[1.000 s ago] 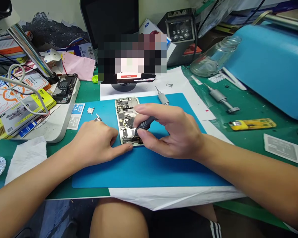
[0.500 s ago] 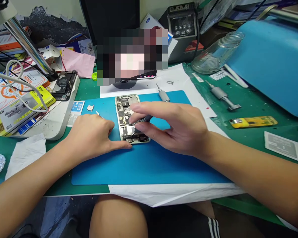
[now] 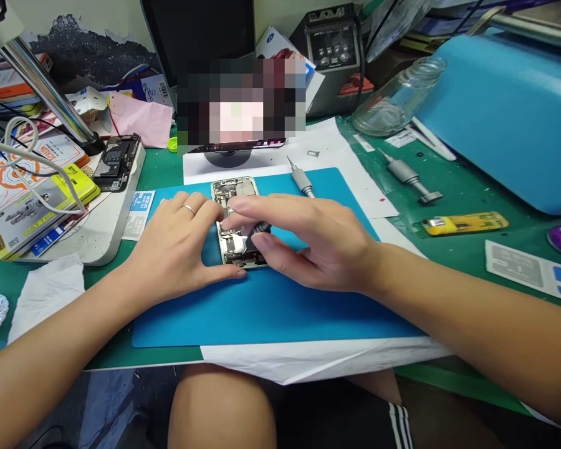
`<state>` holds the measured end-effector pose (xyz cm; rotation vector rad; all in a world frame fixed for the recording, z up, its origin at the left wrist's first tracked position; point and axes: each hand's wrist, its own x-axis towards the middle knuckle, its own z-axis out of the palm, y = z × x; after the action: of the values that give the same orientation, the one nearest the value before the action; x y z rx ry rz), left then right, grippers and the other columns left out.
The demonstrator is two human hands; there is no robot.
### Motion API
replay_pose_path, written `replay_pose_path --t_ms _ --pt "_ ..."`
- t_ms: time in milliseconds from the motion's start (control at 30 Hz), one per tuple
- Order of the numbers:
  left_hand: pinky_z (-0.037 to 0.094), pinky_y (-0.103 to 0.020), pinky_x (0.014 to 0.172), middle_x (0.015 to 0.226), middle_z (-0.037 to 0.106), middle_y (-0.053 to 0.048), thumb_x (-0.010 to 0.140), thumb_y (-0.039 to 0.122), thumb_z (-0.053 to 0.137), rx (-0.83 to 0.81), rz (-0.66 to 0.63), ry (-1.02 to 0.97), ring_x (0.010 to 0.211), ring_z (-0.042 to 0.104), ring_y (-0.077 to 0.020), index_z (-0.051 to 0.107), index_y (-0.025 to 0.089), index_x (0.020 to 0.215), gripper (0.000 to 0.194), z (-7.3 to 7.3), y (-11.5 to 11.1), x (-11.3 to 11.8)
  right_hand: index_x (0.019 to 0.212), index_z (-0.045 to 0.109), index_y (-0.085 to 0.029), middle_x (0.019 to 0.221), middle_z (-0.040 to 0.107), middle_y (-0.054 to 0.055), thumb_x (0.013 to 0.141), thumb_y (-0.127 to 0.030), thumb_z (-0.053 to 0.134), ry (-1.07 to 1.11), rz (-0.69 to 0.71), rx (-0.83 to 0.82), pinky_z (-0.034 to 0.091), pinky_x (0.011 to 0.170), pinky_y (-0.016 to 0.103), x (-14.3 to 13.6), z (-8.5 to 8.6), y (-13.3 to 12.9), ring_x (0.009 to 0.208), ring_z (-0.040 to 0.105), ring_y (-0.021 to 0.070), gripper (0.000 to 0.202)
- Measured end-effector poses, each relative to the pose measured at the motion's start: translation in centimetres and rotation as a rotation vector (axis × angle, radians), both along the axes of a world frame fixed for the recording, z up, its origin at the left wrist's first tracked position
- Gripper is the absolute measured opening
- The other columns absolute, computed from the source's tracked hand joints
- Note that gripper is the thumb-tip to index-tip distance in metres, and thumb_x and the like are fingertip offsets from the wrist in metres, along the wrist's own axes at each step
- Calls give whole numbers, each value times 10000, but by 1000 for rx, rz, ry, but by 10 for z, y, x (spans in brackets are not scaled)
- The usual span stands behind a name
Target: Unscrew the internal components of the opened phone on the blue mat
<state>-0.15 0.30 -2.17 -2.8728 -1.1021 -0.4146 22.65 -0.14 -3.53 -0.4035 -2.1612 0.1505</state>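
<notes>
An opened phone (image 3: 234, 240) with bare inner parts lies on the blue mat (image 3: 187, 318). My left hand (image 3: 177, 240) holds the phone along its left side, thumb at the bottom edge and index finger at the upper left. Over the phone's right side is my right hand (image 3: 308, 240), its thumb and fingers closed on a small dark tool (image 3: 260, 232) whose tip is hidden. Behind my right hand, a grey screwdriver (image 3: 301, 179) rests on the mat.
Further right lie a second grey screwdriver (image 3: 409, 178), a yellow cutter (image 3: 467, 223) and a glass jar (image 3: 397, 103). A phone on a stand (image 3: 234, 157) is behind the mat. At the left, a white base (image 3: 107, 234) bears boxes and another opened phone (image 3: 116, 162).
My left index finger has stretched out to the phone's upper left edge, and the hand has opened out over the small metal parts on the mat. The whole view has shifted slightly.
</notes>
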Motion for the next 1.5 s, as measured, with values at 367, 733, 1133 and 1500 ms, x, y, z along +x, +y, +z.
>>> replay_pose_path --t_ms 367,733,1133,1500 --pt "390 -539 1120 1465 567 -173 725 792 726 -165 79 -31 1330 498 -404 433 141 1477 1037 0 2 -1 1397 530 -203 1121 730 47 958 -59 553 66 -27 50 641 936 308 -4 2 0 1029 715 162 462" --pt "410 -518 1113 1428 602 -153 781 723 733 -165 49 -45 1312 518 -383 449 150 1475 944 1 1 -1 1427 496 -223 1231 741 49 957 -72 569 60 -37 20 654 995 358 -3 3 1 1086 736 158 499" --pt "418 -537 1109 1456 576 -159 820 721 692 -168 52 -19 1320 510 -400 481 184 1466 866 0 0 -1 1377 524 -163 1278 727 103 904 -29 552 42 -56 78 629 1037 360 -5 1 3 1209 700 173 493" --pt "427 -550 1104 1441 587 -171 805 736 697 -169 47 -23 1317 509 -406 488 175 1465 891 0 -1 -1 1340 527 -107 1278 718 151 876 -16 558 28 -53 91 612 1050 355 -4 0 4 1226 689 187 474"
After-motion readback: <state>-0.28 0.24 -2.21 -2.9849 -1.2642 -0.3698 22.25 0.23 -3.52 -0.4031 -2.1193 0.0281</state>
